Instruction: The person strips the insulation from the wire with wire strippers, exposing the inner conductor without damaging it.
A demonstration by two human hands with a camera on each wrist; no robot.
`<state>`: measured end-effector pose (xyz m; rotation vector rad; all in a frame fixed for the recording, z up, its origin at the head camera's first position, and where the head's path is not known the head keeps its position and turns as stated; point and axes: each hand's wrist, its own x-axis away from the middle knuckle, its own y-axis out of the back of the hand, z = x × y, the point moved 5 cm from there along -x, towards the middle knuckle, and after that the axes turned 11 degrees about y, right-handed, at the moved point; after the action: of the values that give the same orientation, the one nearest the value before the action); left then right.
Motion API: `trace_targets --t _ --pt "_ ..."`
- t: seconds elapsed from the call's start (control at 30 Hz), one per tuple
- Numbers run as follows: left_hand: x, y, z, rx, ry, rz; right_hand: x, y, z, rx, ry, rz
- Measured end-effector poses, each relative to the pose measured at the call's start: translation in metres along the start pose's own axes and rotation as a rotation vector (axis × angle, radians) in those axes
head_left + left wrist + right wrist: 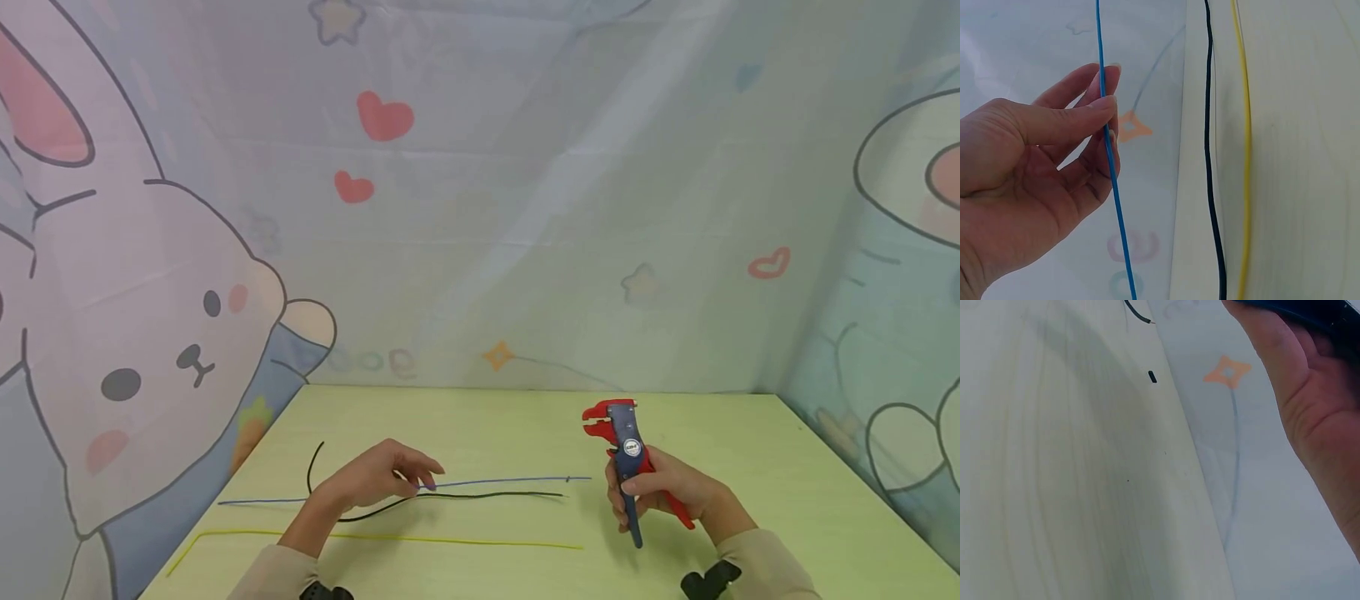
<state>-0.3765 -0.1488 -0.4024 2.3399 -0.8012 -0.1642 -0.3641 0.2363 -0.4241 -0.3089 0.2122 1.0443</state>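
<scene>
Fingers and thumb of the left hand are pinched on the blue wire; toward three o'clock, the black wire and yellow wire are seen. Wire strippers, pointed toward eleven o'clock, are gripped by the right hand, its fingers apparently curled behind.

Set in a makeshift work booth, walled on three sides by cartoon-printed fabric around a pale table.
</scene>
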Motion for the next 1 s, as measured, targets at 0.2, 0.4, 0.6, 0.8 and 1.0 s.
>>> trace_targets --t 0.2,0.4,0.6,0.8,1.0 --pt "0.002 0.003 -0.001 -0.026 0.012 -0.048 0.001 0.000 0.002 0.031 -0.014 -0.009" --pt "0.004 0.009 -0.001 -0.010 0.021 -0.138 0.001 0.000 0.002 0.064 -0.045 -0.009" --pt "0.003 0.015 -0.002 -0.044 0.014 -0.265 -0.003 0.001 0.001 0.114 -0.022 -0.053" --pt "0.003 0.016 -0.004 -0.024 0.030 -0.310 -0.005 0.000 0.000 0.113 0.029 -0.068" --pt "0.003 0.013 -0.007 -0.019 0.018 -0.301 -0.006 0.000 -0.004 0.115 0.010 -0.090"
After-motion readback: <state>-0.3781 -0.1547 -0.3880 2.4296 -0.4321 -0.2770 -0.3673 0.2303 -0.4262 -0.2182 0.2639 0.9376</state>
